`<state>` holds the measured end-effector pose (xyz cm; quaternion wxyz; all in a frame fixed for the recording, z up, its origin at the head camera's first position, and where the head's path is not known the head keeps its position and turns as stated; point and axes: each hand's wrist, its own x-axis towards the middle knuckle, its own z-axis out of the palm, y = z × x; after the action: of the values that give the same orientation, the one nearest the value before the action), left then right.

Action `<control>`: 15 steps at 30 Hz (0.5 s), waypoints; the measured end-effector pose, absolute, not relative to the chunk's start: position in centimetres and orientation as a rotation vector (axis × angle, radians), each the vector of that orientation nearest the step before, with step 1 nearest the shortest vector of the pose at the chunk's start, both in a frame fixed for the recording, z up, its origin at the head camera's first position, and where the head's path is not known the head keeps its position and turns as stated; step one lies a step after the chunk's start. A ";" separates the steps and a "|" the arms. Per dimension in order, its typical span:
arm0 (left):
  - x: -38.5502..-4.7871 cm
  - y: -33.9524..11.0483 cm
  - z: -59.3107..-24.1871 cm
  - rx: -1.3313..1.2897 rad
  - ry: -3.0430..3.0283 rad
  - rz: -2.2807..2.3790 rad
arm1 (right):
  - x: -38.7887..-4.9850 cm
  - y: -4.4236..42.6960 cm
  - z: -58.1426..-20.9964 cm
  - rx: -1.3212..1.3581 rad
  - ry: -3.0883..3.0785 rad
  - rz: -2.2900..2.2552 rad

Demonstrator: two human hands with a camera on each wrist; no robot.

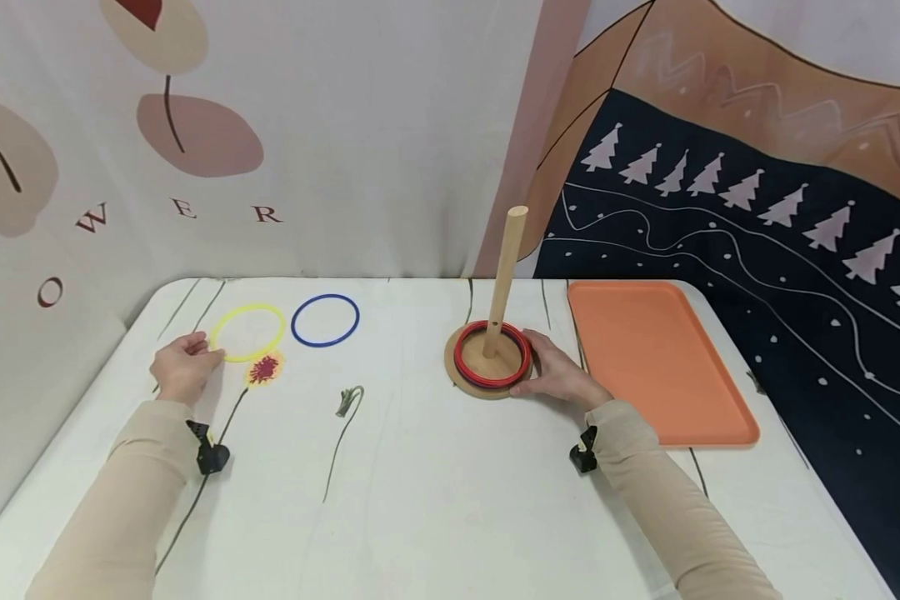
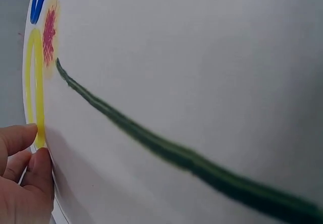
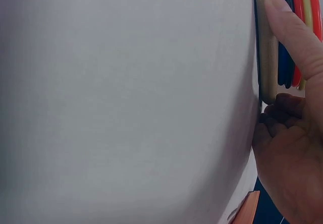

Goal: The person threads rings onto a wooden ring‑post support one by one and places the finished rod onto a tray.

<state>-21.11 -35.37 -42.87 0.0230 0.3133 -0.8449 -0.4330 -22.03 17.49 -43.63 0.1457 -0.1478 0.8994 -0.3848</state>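
Ring pinch: the step in hand looks like picking up the yellow ring with the left hand; a light pinch on the rim should do, since the band is thin; lifting with the wrist level would stop the far side dipping, and raising it before any sideways move would spare the blue ring close by
Base steadying: the right hand is best left firm but gentle on the wooden base, so that the upright peg does not rock; the thumb should avoid nudging the stacked rings
Left fingers: thumb and forefinger clamped on the yellow ring's rim; the other fingers sit folded behind
Right fingers: thumb and curled fingers clamped about the edge of the wooden base, on the side nearer the orange tray
Yellow ring's place: on the far left of the worktop, beside the printed flower; its near-left edge is between the left fingertips, the rest reaching away to the right; whether that edge is raised I cannot tell
Stack's place: around the peg's foot, on the wooden base, just beside the right thumb
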 end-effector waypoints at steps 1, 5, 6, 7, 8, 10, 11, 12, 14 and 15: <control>-21.1 -35.3 -42.8 0.963 -2.622 -1.334 | -22.0 17.5 -43.6 -0.430 2.592 -1.106; -21.1 -35.0 -42.4 0.941 -2.672 -1.275 | -22.0 17.6 -43.6 -0.429 2.596 -1.103; -21.1 -34.9 -42.3 0.939 -2.682 -1.264 | -21.9 17.6 -43.6 -0.433 2.598 -1.101; -21.0 -34.9 -42.2 0.938 -2.696 -1.248 | -21.9 17.7 -43.6 -0.437 2.599 -1.100; -21.0 -34.8 -42.0 0.936 -2.702 -1.244 | -22.0 17.7 -43.6 -0.432 2.596 -1.106; -21.0 -34.7 -41.8 0.939 -2.703 -1.252 | -21.9 17.7 -43.6 -0.434 2.596 -1.112; -21.0 -34.7 -41.7 0.943 -2.701 -1.260 | -22.0 17.6 -43.6 -0.442 2.597 -1.113; -21.0 -34.7 -41.6 0.949 -2.695 -1.274 | -22.0 17.6 -43.6 -0.438 2.595 -1.118; -21.0 -34.7 -41.5 0.964 -2.676 -1.308 | -22.0 17.6 -43.6 -0.429 2.591 -1.123; -21.0 -34.7 -41.5 0.974 -2.672 -1.316 | -22.0 17.6 -43.6 -0.430 2.592 -1.119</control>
<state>-21.02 -34.73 -41.45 0.0039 0.3108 -0.8526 -0.4200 -22.00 17.56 -43.61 0.1422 -0.1491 0.8984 -0.3878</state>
